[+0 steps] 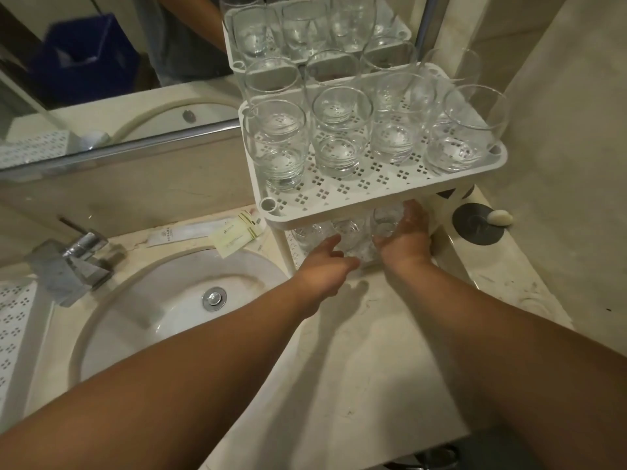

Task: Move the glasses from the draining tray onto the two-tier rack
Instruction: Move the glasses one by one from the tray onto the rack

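Clear glass fills most of the white plastic two-tier rack [380,195]: its upper tier carries about 10 upright tumblers [341,130], leaving bare perforated floor only along the near edge. Beneath it, the lower tier [295,247] already has at least 3 glasses standing toward the back, seen dimly through the shade of the shelf above.

Both hands reach under that upper tier. The right hand [403,232] has its grip curled round a glass [385,222], set on or just above the lower tier; whether it has landed cannot be told. The left hand [325,262] lies just beside it with fingers loosely extended toward the neighbouring glasses; nothing shows in its grip.

The draining tray [13,320] shows only as a perforated white strip at the far left, beyond the washbasin [152,300] set in the marble tabletop [373,351], and no glasses appear on the visible part.

By my reading the task is near its end: the top tier is practically full, the lower one is being filled, and what remains depends on the tray's hidden portion.
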